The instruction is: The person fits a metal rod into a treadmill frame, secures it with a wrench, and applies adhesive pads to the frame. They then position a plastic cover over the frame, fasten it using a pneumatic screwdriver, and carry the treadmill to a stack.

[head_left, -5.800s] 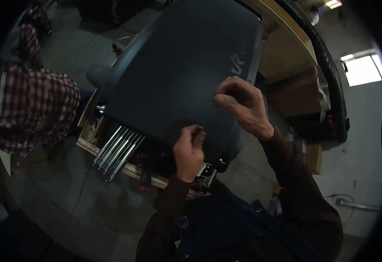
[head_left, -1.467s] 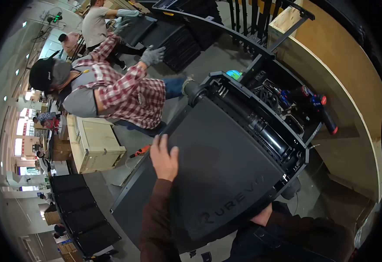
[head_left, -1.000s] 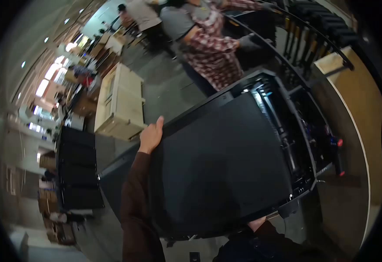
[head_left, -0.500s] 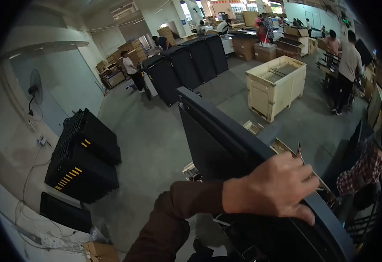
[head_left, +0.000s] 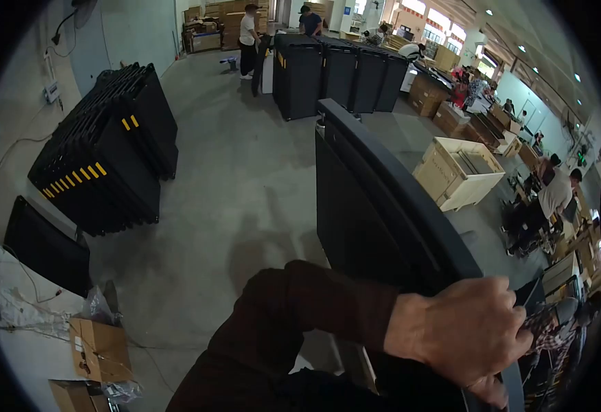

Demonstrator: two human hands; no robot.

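Note:
My left hand (head_left: 458, 333), in a dark brown sleeve, is closed over the top edge of a large black panel (head_left: 383, 178) with a thick curved rim. The fingers wrap over the far side of the rim, and the thumb lies on the near side, low in the view. The panel stands on edge and runs from the middle of the view to the lower right; its bottom is hidden. My right hand is out of view.
Black panels (head_left: 101, 151) with yellow marks stand stacked at left, a single one (head_left: 46, 244) leaning beside them. Cardboard boxes (head_left: 101, 347) lie lower left. More black panels (head_left: 300, 79), a wooden crate (head_left: 458, 172) and several people stand beyond; a person in checks (head_left: 551, 329) is at right.
The view has turned to the right-hand tilt, so the left stack and far panels sit higher. My left hand and the held panel appear farther right and lower in view.

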